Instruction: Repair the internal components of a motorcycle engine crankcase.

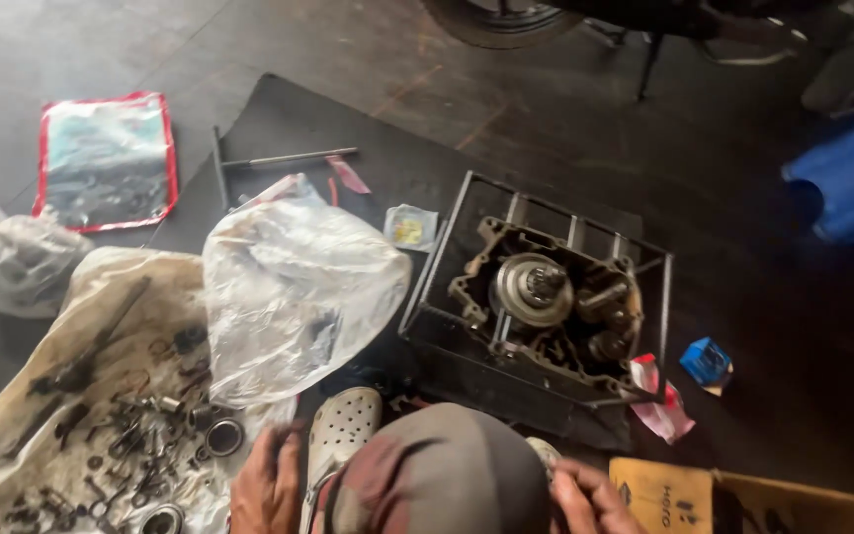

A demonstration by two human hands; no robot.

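I am between steps, I think: my left hand (267, 485) and right hand (593, 499) rest on my knees, fingers loosely curled on nothing, the engine case (546, 302) well ahead of them, so I must reach forward.

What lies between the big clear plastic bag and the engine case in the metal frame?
In the head view, a small sealed packet lies on the dark mat between the plastic bag and the engine case.

Repair workshop: opened engine case (546, 297), oily loose parts (140, 435), dark floor (565, 129).
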